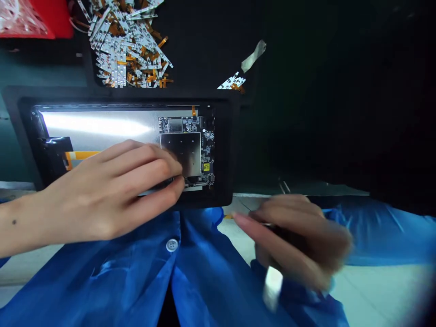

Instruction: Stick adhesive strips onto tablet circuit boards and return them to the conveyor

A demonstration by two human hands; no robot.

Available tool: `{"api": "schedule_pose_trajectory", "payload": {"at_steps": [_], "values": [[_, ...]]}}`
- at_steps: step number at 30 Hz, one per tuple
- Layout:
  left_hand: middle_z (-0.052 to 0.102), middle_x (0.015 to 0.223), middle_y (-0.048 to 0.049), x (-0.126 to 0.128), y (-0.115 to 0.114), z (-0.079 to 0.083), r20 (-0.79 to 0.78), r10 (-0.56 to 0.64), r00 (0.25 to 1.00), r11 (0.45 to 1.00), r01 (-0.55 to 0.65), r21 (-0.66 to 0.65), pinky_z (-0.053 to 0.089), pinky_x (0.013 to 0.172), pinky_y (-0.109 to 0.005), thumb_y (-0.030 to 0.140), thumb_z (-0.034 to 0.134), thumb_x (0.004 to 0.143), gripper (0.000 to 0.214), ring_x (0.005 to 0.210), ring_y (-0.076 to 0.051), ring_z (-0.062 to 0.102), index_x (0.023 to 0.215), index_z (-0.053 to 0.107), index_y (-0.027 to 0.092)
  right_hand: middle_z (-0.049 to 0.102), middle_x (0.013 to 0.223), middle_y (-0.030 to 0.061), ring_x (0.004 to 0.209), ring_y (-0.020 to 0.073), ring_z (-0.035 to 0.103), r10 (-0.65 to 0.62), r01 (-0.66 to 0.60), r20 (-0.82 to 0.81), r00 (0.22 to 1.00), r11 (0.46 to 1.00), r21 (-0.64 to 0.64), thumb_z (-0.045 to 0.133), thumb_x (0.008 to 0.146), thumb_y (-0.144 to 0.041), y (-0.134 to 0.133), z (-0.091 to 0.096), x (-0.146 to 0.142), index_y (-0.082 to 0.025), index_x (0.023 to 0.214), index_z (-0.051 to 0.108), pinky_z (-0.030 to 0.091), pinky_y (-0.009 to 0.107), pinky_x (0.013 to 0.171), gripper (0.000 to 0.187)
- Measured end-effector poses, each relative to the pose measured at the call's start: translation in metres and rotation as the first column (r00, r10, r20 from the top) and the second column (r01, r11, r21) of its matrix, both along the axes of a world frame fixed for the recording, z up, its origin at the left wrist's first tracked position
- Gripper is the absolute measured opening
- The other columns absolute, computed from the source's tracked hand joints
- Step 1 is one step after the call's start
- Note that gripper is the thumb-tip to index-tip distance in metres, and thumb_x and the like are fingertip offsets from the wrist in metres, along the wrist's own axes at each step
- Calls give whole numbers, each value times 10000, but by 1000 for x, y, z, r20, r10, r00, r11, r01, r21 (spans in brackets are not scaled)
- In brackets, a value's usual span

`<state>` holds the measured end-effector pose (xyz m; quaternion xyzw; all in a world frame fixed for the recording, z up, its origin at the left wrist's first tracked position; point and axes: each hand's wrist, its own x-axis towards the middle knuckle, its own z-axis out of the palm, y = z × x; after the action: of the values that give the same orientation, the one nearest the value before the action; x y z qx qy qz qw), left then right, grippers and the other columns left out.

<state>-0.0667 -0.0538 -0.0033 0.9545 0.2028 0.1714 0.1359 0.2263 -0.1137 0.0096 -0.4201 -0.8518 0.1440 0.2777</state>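
**Resting the left hand (pixel 112 195) on an opened tablet (pixel 136 125), clasping a metal tool (pixel 285 187) in the right hand (pixel 299 238)**

Showing the tablet lying inside a black frame (pixel 226 150) at the near edge of the worktop (pixel 289 136), baring a silver plate (pixel 102 122), an orange ribbon (pixel 83 155) on the left and a circuit board (pixel 207 143) on the right. Laying the left hand over the tablet's lower middle, bunching its fingertips near the board's metal cover (pixel 185 152); cannot tell whether pinching anything in that grip. Holding the right hand, blurred, just beyond the frame's near right corner, clamping its grip on the tool. Wearing a blue coat (pixel 136 277). Displaying a heap of silver strips (pixel 122 41) with orange tabs past the frame's far side, a smaller bunch (pixel 233 81) rightward, a pale scrap (pixel 254 56) near that, and a red box (pixel 59 18) at the far left.
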Motion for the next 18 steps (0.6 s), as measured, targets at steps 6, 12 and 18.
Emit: {"api": "schedule_pose_trajectory", "payload": {"at_steps": [6,12,18], "values": [[691,1171,-145,2,1,-1,40,13,999,1000,-14,10,558,894,-462,81,402,987,280,1098,-312,653,1146,631,108,615,848,15,678,119,589,-81,71,69,994,987,143,828,829,-183,9,-26,-18,-158,978,695,514,286,555,201],[739,1045,-138,8,9,3,22,-17,1000,996,15,92,617,797,-444,97,367,1003,338,958,-302,709,1010,705,108,668,883,33,761,179,628,-16,10,134,991,999,44,778,875,-365,12,-28,-19,-270,1018,750,498,324,605,174],[751,998,-98,12,9,-1,26,-3,1000,989,-1,149,623,754,-412,113,405,1008,318,949,-277,714,977,719,153,688,873,21,719,159,626,41,-50,110,993,996,78,742,909,-303,11,-35,-21,-263,1032,750,465,310,575,130]]}}
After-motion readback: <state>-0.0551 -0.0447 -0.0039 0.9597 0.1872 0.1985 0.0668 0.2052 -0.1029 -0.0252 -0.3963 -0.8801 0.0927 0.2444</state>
